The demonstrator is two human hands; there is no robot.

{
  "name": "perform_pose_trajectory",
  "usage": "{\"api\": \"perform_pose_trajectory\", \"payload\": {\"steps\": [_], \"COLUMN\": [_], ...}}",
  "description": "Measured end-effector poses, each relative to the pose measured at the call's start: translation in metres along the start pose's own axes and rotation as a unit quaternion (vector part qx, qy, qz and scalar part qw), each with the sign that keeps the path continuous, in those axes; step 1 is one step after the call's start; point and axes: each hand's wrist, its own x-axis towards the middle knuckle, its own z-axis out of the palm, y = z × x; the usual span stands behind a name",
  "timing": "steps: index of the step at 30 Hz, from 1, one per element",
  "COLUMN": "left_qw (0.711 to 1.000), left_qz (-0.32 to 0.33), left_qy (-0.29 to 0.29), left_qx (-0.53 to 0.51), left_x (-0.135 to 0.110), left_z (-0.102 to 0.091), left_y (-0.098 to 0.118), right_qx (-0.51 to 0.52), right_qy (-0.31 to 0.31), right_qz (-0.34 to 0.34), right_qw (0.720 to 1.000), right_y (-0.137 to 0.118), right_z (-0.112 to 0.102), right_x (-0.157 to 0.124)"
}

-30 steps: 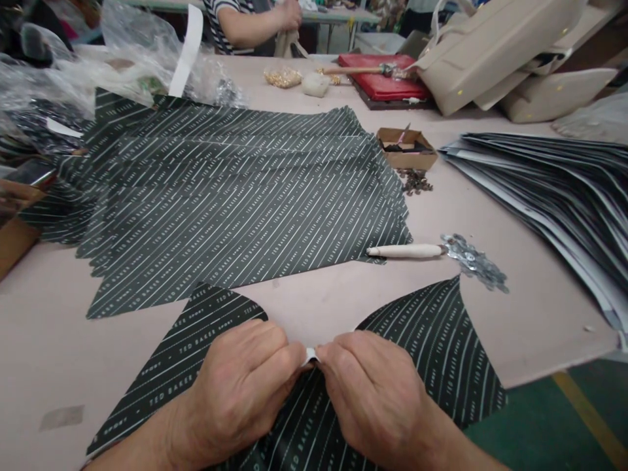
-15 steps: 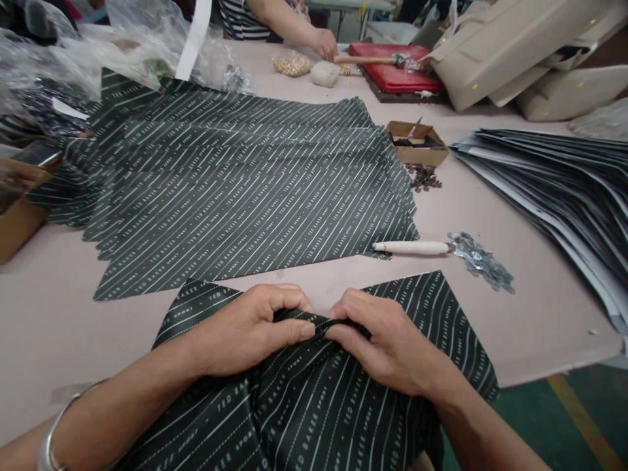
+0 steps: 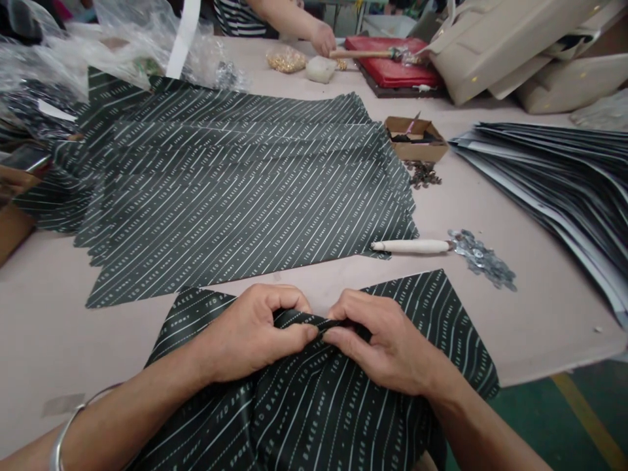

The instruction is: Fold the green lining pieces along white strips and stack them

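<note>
A dark fabric piece (image 3: 314, 399) with white diagonal stripes and printed lettering hangs over the table's near edge. My left hand (image 3: 267, 330) pinches a fold of it between thumb and curled fingers. Close beside it, my right hand (image 3: 380, 337) pinches the same fold, the two thumbs almost meeting. Whatever lies inside the fold is hidden. Beyond my hands lies a fanned stack of matching fabric panels (image 3: 255, 196). A white-handled tool (image 3: 412, 246) rests by the stack's near right corner, its tip next to a pile of small metal discs (image 3: 483, 258).
A small cardboard box (image 3: 417, 139) stands beside dark metal bits (image 3: 422, 174). Layered dark sheets (image 3: 554, 176) lie right, beige bags (image 3: 510, 46) behind them. Clear plastic bags (image 3: 122, 39) fill the back left. Across the table, another person's hand (image 3: 323, 39) is near a wooden-handled tool (image 3: 363, 53).
The camera view has shifted slightly. Both hands keep their pinch on the fabric, and the left thumb has edged slightly right.
</note>
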Motion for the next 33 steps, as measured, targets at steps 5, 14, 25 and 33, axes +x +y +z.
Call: {"api": "perform_pose_trajectory", "payload": {"steps": [5,14,25,33], "left_qw": [0.998,0.946,0.871,0.841], "left_qz": [0.011,0.208,0.316,0.362], "left_qy": [0.047,0.158,0.186,0.197], "left_qx": [0.030,0.194,0.326,0.351], "left_x": [-0.003,-0.022,-0.029,-0.032], "left_z": [0.005,0.015,0.019,0.026], "left_y": [-0.004,-0.014,-0.026,-0.025], "right_qx": [-0.024,-0.109,-0.150,-0.211], "right_qy": [0.010,0.038,0.031,0.109], "right_qz": [0.001,-0.021,-0.050,-0.108], "right_qw": [1.000,0.993,0.987,0.965], "right_y": [-0.002,-0.003,-0.012,-0.013], "right_z": [0.006,0.021,0.025,0.038], "right_x": [-0.001,-0.006,-0.016,-0.017]}}
